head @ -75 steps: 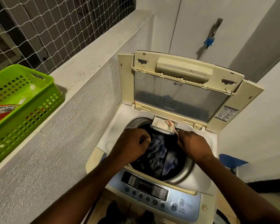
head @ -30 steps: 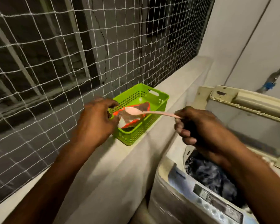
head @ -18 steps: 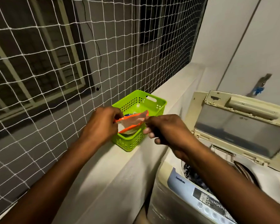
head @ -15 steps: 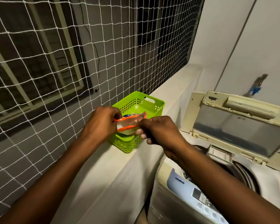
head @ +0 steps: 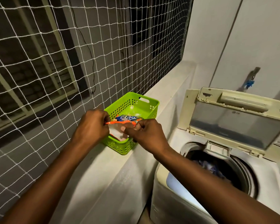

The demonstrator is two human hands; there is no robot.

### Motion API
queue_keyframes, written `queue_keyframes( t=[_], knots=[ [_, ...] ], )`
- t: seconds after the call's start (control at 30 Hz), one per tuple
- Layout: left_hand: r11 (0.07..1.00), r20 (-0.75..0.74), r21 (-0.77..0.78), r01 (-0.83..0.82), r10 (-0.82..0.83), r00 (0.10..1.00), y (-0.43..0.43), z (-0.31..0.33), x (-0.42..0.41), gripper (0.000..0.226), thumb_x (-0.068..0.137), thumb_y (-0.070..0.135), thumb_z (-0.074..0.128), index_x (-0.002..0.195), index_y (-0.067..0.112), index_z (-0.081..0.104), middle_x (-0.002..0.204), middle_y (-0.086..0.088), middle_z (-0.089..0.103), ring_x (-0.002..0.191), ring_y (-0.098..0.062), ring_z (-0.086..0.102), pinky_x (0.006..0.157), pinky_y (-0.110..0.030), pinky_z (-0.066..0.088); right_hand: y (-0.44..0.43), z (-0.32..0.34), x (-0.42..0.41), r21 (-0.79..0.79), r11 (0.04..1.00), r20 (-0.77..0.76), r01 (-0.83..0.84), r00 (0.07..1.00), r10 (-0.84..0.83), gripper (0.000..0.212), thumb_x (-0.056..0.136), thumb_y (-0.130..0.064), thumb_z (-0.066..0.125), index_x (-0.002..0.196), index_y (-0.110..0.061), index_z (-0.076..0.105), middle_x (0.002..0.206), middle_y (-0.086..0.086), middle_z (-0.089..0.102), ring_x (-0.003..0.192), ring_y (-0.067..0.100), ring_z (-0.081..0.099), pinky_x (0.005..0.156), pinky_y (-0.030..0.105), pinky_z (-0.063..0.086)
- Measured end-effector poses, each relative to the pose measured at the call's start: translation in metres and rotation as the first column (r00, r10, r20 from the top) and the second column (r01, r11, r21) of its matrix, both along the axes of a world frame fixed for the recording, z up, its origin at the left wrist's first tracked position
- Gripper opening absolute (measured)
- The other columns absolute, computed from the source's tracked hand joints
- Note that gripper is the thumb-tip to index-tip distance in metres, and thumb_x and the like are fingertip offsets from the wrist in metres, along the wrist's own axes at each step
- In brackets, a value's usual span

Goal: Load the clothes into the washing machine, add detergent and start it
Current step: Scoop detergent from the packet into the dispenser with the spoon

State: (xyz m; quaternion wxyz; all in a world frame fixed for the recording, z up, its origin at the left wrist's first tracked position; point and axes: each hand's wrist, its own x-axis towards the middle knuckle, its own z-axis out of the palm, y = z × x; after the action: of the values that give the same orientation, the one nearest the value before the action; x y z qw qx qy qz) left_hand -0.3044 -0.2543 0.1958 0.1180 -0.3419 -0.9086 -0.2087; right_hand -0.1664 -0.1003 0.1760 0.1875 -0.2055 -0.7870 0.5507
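An orange and blue detergent packet [head: 126, 119] lies in a green plastic basket [head: 145, 102] on the concrete ledge. My left hand [head: 91, 126] pinches the packet's left top edge and my right hand [head: 145, 135] pinches its right top edge, so the mouth is held between them; white powder shows inside. The spoon is not visible. At the right stands the top-loading washing machine [head: 265, 172], its lid [head: 236, 120] raised, dark clothes [head: 210, 168] in the drum and the small detergent drawer [head: 217, 148] pulled out at the drum's back rim.
White netting [head: 71, 62] covers the window opening behind the ledge [head: 113, 172]. A wall tap with a blue fitting [head: 250, 81] sticks out above the machine. The machine's control panel [head: 181, 189] faces me at the lower right.
My hands left the drum and drawer and went to the basket. The pink spoon went into the packet and is out of sight now. Both hands now hold the packet's top edge.
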Motion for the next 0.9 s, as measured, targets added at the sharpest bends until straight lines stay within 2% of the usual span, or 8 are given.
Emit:
queue_keyframes(
  t=[0.07,0.17,0.3,0.43,0.57,0.7,0.83,0.9],
  knots=[
    [1.000,0.020,-0.011,-0.009,0.009,1.000,0.001,0.004,0.004,0.031,0.060,0.003,0.069,0.086,0.015,0.080,0.080,-0.010,0.074,0.076,-0.034,0.068,0.065,-0.031,0.045,0.003,-0.001,0.004,-0.062,0.998,-0.007,0.001,1.000,-0.001,0.054,0.083,-0.040,0.088,0.069,0.007,0.066,0.043,-0.011,0.060,0.038,-0.001,0.051,0.047,0.013,0.038],
    [1.000,-0.009,0.014,0.016,-0.016,1.000,0.006,0.014,0.016,0.048,0.057,0.021,0.057,0.100,0.019,0.080,0.091,-0.009,0.075,0.082,-0.035,0.069,0.073,-0.034,0.053,0.012,-0.002,0.013,-0.118,0.993,0.003,0.013,1.000,-0.013,0.056,0.086,-0.047,0.083,0.072,0.004,0.066,0.051,0.000,0.063,0.040,0.011,0.049,0.045,0.021,0.041],
    [0.983,-0.007,0.117,0.138,-0.138,0.990,0.026,0.028,0.041,0.063,0.059,0.049,0.046,0.101,0.017,0.080,0.098,-0.006,0.075,0.089,-0.029,0.068,0.084,-0.039,0.056,0.031,-0.001,0.033,-0.193,0.980,0.005,0.036,0.999,-0.036,0.048,0.095,-0.040,0.075,0.082,0.006,0.070,0.058,0.006,0.067,0.048,0.017,0.052,0.042,0.023,0.043],
    [0.960,-0.041,0.165,0.225,-0.221,0.974,0.062,0.022,0.059,0.037,0.072,0.028,0.054,0.099,0.020,0.078,0.098,-0.002,0.075,0.089,-0.027,0.071,0.084,-0.038,0.056,0.055,0.002,0.053,-0.200,0.977,0.005,0.076,0.997,-0.077,0.042,0.097,-0.037,0.073,0.086,0.004,0.073,0.062,0.004,0.069,0.051,0.015,0.056,0.044,0.024,0.045],
    [0.929,-0.068,0.169,0.329,-0.322,0.944,0.103,0.014,0.080,0.027,0.080,0.027,0.058,0.097,0.018,0.078,0.094,-0.002,0.075,0.088,-0.025,0.070,0.082,-0.034,0.055,0.083,0.001,0.072,-0.228,0.966,-0.025,0.125,0.991,-0.134,0.038,0.098,-0.033,0.072,0.087,0.003,0.072,0.073,0.017,0.074,0.057,0.017,0.060,0.049,0.029,0.049],
    [0.905,-0.056,0.190,0.380,-0.377,0.925,0.144,0.000,0.097,0.024,0.084,0.029,0.059,0.095,0.017,0.077,0.094,0.000,0.076,0.089,-0.022,0.071,0.082,-0.039,0.057,0.121,-0.006,0.098,-0.257,0.954,-0.030,0.152,0.986,-0.165,0.035,0.100,-0.029,0.071,0.092,0.006,0.070,0.083,0.021,0.076,0.059,0.016,0.062,0.048,0.028,0.051],
    [0.890,0.027,0.243,0.386,-0.404,0.914,0.193,-0.024,0.115,0.017,0.085,0.027,0.064,0.092,0.018,0.077,0.089,0.003,0.075,0.084,-0.016,0.070,0.077,-0.037,0.058,0.171,-0.023,0.129,-0.211,0.958,-0.029,0.194,0.978,-0.205,0.029,0.100,-0.026,0.071,0.089,0.001,0.070,0.080,0.014,0.078,0.058,0.012,0.065,0.048,0.024,0.050],
    [0.894,0.070,0.243,0.376,-0.403,0.913,0.217,-0.040,0.125,0.018,0.085,0.028,0.065,0.092,0.018,0.077,0.091,0.005,0.076,0.084,-0.014,0.070,0.079,-0.037,0.059,0.199,-0.041,0.148,-0.175,0.958,-0.014,0.226,0.973,-0.232,0.025,0.100,-0.026,0.072,0.086,-0.004,0.071,0.072,0.004,0.077,0.058,0.011,0.066,0.055,0.026,0.053]
  ],
)
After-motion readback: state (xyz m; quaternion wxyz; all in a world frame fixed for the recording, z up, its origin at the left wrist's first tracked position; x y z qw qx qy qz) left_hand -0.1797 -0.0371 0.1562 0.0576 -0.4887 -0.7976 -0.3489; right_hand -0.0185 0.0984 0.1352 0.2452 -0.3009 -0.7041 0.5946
